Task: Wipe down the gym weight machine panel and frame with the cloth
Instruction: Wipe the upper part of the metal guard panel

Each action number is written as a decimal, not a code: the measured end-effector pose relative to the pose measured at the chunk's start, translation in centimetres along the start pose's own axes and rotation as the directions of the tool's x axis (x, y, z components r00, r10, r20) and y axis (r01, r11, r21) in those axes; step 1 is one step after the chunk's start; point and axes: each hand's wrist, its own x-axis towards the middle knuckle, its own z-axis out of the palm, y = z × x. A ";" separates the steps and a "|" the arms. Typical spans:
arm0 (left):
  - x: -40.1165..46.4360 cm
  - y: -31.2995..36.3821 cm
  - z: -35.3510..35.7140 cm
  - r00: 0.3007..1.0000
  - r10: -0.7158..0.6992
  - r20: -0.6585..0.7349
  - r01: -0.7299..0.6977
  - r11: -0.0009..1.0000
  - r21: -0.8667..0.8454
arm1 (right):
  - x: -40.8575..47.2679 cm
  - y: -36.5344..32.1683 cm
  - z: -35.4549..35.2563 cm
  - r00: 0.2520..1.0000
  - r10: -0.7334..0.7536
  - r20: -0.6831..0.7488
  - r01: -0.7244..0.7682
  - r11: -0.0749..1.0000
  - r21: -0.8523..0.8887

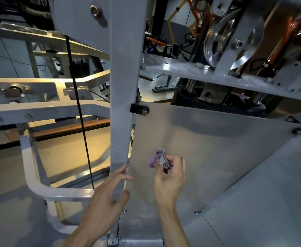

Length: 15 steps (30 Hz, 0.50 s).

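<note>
the right hand point(169, 175) pinches a small bunched purple cloth point(157, 158) between thumb and fingertips, fingers curled round it, and holds it against or just in front of the flat grey panel point(217, 148); whether the cloth actually touches the metal cannot be told from this angle. the cloth sticks out up and to the left of the hand, toward the tall grey frame post point(123, 86) that runs nearly upright along the panel's left edge. the left hand point(110, 193) grips the lower part of that post, thumb on the near side and fingers reaching round its edge, apparently as a brace. most of the panel's bare surface lies above and to the right of the cloth, stretching toward the bolts at its far corners, so the right hand is the one placed to sweep it. the post is the nearer surface, just beside the cloth to the left, and its long axis would call for up-and-down strokes.
</note>
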 end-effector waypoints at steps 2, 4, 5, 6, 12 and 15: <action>0.1 -0.1 0.2 1.000 0.005 0.013 -0.005 1.000 -0.010 | 0.1 0.4 -0.4 1.000 -0.005 0.031 0.005 1.000 0.008; 0.2 -0.2 0.3 1.000 0.000 0.028 0.000 1.000 -0.009 | 0.7 0.7 -1.3 1.000 -0.005 0.019 0.005 1.000 -0.015; 0.3 -0.3 0.4 0.999 -0.005 0.034 0.005 1.000 -0.011 | 1.2 0.9 -2.0 1.000 0.004 -0.015 -0.004 1.000 -0.030; 0.3 -0.3 0.4 0.999 -0.008 0.039 0.008 1.000 -0.012 | 1.8 1.0 -2.8 0.998 0.018 -0.066 -0.021 0.999 -0.036; 0.3 -0.9 0.2 0.997 -0.015 0.070 0.016 1.000 -0.008 | 3.6 0.8 -5.7 0.969 0.041 -0.244 -0.071 0.991 -0.115; 0.3 -0.9 0.1 0.997 -0.005 0.075 0.005 1.000 -0.007 | 2.9 1.2 -4.4 0.978 0.051 -0.201 -0.076 0.990 -0.115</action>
